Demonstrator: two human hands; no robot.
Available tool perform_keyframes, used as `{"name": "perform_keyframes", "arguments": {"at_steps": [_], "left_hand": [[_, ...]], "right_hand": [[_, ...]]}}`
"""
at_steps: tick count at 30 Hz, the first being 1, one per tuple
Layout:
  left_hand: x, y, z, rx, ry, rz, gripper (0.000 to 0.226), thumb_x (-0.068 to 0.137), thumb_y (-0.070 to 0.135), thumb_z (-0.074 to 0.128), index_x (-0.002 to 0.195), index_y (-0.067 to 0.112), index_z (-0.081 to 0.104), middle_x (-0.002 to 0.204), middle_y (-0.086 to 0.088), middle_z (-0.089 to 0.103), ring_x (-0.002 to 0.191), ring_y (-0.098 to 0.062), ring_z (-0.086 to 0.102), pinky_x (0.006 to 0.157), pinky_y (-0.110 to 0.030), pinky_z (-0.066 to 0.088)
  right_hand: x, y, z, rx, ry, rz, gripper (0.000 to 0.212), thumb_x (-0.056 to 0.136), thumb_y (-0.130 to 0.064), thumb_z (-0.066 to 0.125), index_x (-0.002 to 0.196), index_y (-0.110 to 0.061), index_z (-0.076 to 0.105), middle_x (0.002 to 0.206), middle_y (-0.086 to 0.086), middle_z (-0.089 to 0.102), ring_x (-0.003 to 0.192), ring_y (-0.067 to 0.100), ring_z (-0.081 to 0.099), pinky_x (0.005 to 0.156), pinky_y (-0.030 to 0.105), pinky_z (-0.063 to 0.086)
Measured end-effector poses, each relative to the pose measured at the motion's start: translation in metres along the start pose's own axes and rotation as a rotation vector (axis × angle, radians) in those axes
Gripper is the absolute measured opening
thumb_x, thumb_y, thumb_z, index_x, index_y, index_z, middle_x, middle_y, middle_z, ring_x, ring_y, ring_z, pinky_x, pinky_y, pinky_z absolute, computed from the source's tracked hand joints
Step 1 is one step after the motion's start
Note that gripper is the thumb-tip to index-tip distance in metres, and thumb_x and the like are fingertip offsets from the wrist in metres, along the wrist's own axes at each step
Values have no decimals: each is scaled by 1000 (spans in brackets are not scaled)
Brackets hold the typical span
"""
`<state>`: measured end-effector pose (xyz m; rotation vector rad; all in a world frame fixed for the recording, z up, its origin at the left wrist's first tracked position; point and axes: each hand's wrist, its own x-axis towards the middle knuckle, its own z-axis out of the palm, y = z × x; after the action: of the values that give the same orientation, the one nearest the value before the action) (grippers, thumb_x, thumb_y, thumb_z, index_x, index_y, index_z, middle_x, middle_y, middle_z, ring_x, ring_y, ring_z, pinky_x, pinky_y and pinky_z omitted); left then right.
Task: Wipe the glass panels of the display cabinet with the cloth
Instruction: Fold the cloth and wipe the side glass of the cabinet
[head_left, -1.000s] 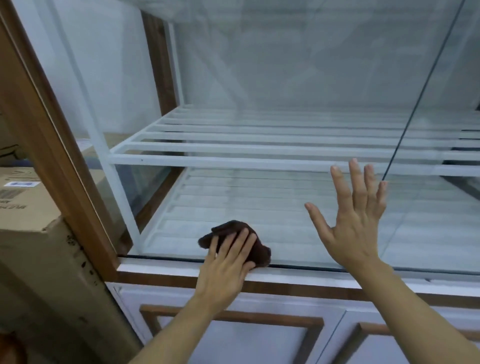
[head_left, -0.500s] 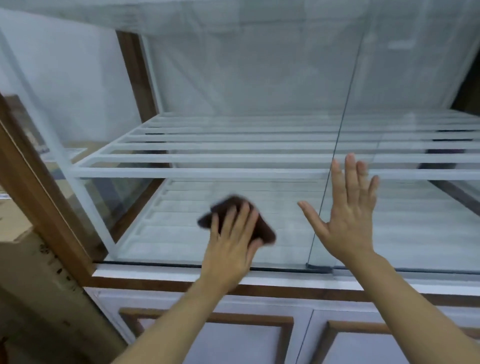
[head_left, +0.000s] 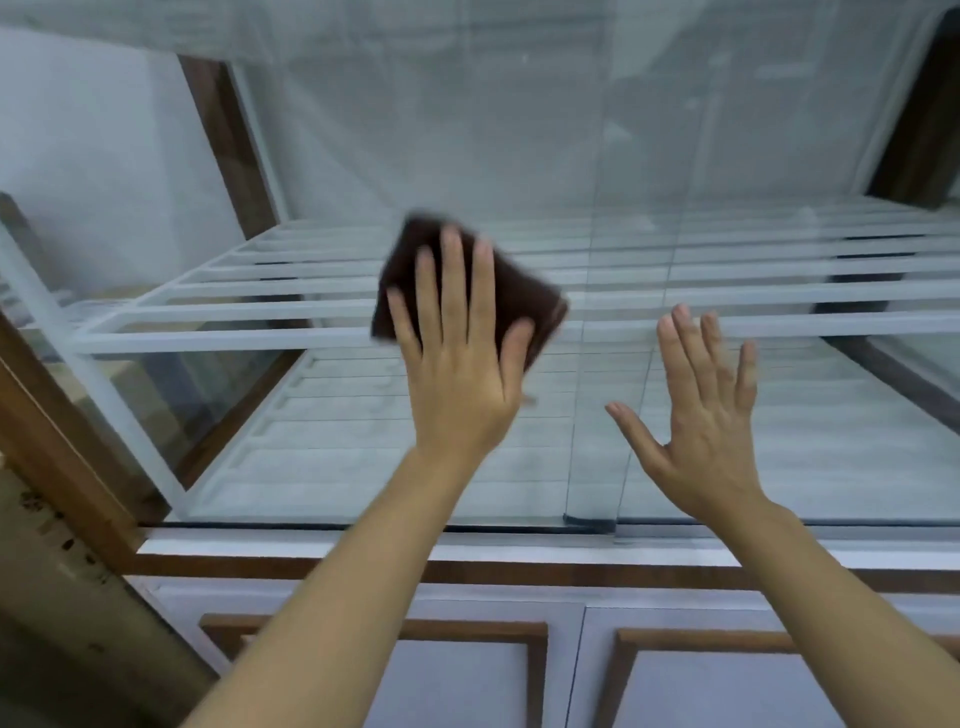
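Note:
A dark brown cloth (head_left: 535, 301) lies flat against the left glass panel (head_left: 337, 426) of the display cabinet. My left hand (head_left: 462, 358) presses it to the glass with straight, spread fingers, level with the upper shelf. My right hand (head_left: 701, 415) rests flat and open on the right glass panel (head_left: 805, 441), just right of the seam where the two panes overlap. The cloth's lower part is hidden under my left hand.
White slatted shelves (head_left: 208, 317) sit behind the glass. A brown wooden frame post (head_left: 67, 467) runs down the left side, with a cardboard box (head_left: 62, 623) beside it. Below the glass are the sliding track (head_left: 363, 527) and white cabinet doors with brown trim (head_left: 467, 675).
My left hand has swept the cloth up the glass from the bottom edge to shelf height. The right hand stays flat on the glass. The view has tilted upward.

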<state>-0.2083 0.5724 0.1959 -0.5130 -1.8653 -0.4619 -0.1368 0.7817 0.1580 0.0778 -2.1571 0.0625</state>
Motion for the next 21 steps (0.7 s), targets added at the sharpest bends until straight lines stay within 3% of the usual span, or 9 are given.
{"name": "perform_keyframes", "arguments": {"at_steps": [3,5,8,10,14,16,18,21], "left_hand": [[-134,-11,15,40,-266,146,62,108,45,21,160,18,0,167,-2,-10,150,-33,19,125,-47,-4],[-166,-10,19,56,-338,99,60,108,45,15,159,22,-6,167,0,-9,144,-33,25,124,-46,-3],[-99,15,17,3,-205,-101,64,107,45,20,159,14,-2,164,-17,8,150,-34,7,122,-51,-4],[-23,39,10,-90,-50,-196,65,106,41,28,157,5,11,163,-23,14,151,-38,8,122,-53,-3],[40,64,11,-63,97,-155,63,105,40,34,155,3,25,161,-23,23,151,-38,16,122,-55,4],[-8,61,25,-52,33,-68,63,105,41,33,156,7,21,163,-19,19,153,-34,10,123,-53,2],[-95,53,37,-51,-112,36,64,106,42,33,159,14,10,167,-11,3,154,-28,5,124,-51,-2],[-208,35,46,-18,-316,94,67,104,40,31,160,22,0,167,2,-13,145,-30,27,124,-46,-2]], "right_hand": [[-2,3,0,-27,-19,-27,77,99,-51,42,157,-11,10,165,10,9,153,28,3,122,58,3],[-4,6,-1,-29,-25,-36,76,101,-51,41,157,-13,7,165,8,7,153,26,0,122,57,2],[-9,10,-1,-29,-39,-49,72,102,-49,39,157,-18,5,165,1,0,153,22,-4,122,57,2],[-15,13,-1,-21,-41,-33,68,103,-48,36,157,-21,6,165,0,1,153,20,-4,122,58,1],[-27,16,2,96,-31,38,63,103,-44,31,157,-19,11,166,1,7,154,20,0,122,58,-1],[-30,17,5,124,-8,49,61,104,-42,30,157,-18,13,165,4,11,154,20,2,122,58,-1],[-34,17,9,106,13,45,60,104,-42,30,156,-18,14,165,5,13,153,20,2,121,59,1],[-39,18,13,53,22,30,60,103,-42,34,156,-18,16,164,5,15,153,22,5,121,60,6]]}}
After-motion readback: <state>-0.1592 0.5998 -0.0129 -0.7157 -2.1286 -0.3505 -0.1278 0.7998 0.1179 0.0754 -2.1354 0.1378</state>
